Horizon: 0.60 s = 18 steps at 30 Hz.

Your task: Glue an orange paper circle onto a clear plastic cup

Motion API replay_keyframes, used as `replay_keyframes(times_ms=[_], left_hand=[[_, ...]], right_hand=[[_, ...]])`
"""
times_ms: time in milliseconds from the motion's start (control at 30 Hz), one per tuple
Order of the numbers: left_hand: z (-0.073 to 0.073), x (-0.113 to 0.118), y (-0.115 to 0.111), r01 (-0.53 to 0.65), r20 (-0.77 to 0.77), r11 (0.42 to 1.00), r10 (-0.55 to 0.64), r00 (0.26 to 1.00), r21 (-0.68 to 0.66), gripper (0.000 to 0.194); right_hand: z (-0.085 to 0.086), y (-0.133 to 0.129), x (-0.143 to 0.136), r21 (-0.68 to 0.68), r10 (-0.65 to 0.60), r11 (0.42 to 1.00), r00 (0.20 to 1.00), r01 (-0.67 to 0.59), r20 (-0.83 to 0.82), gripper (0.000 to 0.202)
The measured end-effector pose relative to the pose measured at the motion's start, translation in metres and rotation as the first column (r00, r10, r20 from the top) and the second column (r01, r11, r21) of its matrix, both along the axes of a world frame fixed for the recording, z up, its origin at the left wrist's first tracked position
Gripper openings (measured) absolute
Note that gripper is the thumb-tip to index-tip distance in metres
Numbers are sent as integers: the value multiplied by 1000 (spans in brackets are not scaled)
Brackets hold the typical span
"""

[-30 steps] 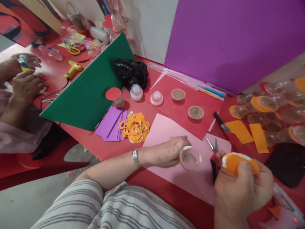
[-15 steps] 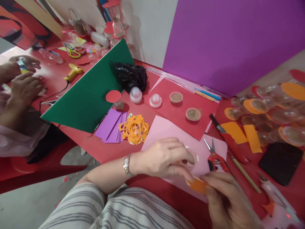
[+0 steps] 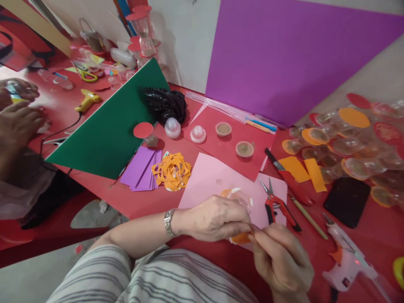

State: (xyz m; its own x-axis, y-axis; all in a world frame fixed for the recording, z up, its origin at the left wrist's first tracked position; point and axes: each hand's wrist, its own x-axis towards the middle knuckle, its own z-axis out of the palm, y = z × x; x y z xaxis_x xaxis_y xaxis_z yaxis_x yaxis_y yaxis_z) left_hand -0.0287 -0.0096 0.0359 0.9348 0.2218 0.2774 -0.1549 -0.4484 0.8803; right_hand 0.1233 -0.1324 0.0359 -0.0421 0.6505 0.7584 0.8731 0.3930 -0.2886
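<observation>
Note left hand with fingers curled nearly closed and right hand in a narrow pinch, both closed on a small, curved, orange paper piece low over the near part of a flat pink paper sheet. Cannot tell exact fingertip contact (partly hidden by the knuckles). Held between meeting fingertips, probably to steady a thin, flexible edge from both sides. Set just beyond the left fingers, on the sheet, a round, clear plastic cup; presumably kept there for short reach. Placed to the right, perhaps for right-hand pickup, red-handled metal snips, a slim tan stick and a translucent pistol-shaped glue gun. Gathered to the left, likely apart from the working spot, a heap of curled orange paper offcuts and a stack of purple paper strips. Observe close working limits: near the front edge of the red worktop on the body side, bounded by snips on the right. Judge travel easiest leftward over the pink sheet, at low height, short of the offcuts.
</observation>
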Motion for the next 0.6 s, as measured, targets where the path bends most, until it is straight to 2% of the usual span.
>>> replay_keyframes(times_ms=[100, 167, 267, 367, 467, 533, 600], left_hand=[[-1, 2, -2, -56, 14, 986, 59, 998, -160, 32], [1, 3, -1, -197, -18, 964, 197, 980, -180, 33], [3, 3, 3, -426, -55, 901, 423, 904, -84, 30], [2, 4, 7, -542, -15, 839, 543, 839, 59, 28], [0, 6, 6, -582, -5, 803, 587, 810, 127, 27], [0, 8, 3, -549, 3, 827, 553, 833, 119, 27], [0, 10, 0, -479, 13, 876, 479, 878, 60, 28]], right_hand=[[1, -3, -3, 98, 7, 995, 999, -11, 45, 15], [2, -6, -5, 93, 41, 995, 999, -42, 10, 14], [-3, -13, -6, 40, 83, 996, 991, -80, -108, 14], [-9, -18, -4, 5, 97, 995, 953, -100, -288, 19], [-11, -14, -6, -85, 61, 990, 885, -112, -462, 20], [-11, -7, -8, -175, 16, 976, 845, -129, -535, 18], [-12, -2, -10, -248, -37, 959, 812, -135, -583, 14]])
